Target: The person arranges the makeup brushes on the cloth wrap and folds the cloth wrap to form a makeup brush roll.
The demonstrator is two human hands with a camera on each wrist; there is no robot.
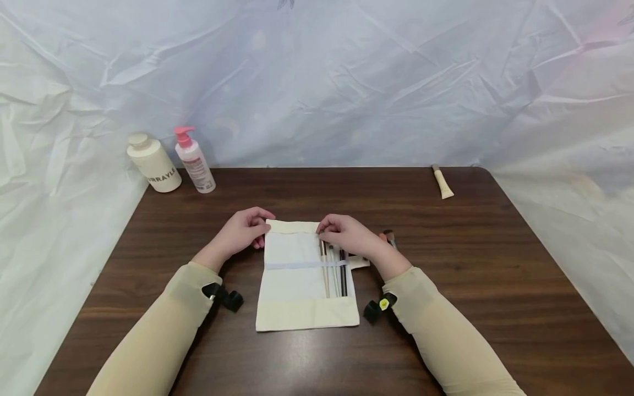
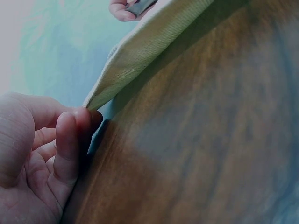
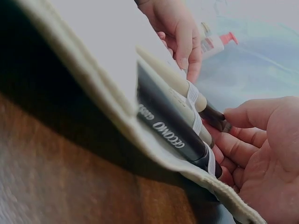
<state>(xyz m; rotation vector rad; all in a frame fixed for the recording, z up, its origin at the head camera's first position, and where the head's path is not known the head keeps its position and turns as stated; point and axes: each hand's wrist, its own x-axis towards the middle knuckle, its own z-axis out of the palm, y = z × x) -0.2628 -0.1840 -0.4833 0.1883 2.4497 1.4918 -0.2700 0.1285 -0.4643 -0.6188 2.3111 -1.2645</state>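
Your left hand [image 1: 245,228] pinches the far left corner of the pouch [image 1: 292,283], which lies spread open on the table [image 1: 475,275] in front of you. Your right hand [image 1: 350,234] grasps, between thumb and fingers, the dark end of a brush [image 1: 325,273] under the pouch's band [image 1: 292,265]; right of it, a pale stick [image 1: 334,273] and a black pen [image 1: 343,278] sit under the same band

The cream pouch [image 1: 307,315] lies open, slim tools [image 1: 344,278] strapped inside.

pouch [image 1: 307,314]: cream | elastic [image 1: 292,265]: white | tube [image 3: 163,126]: black (white lettering) | table [image 1: 495,308]: brown, wood-grained
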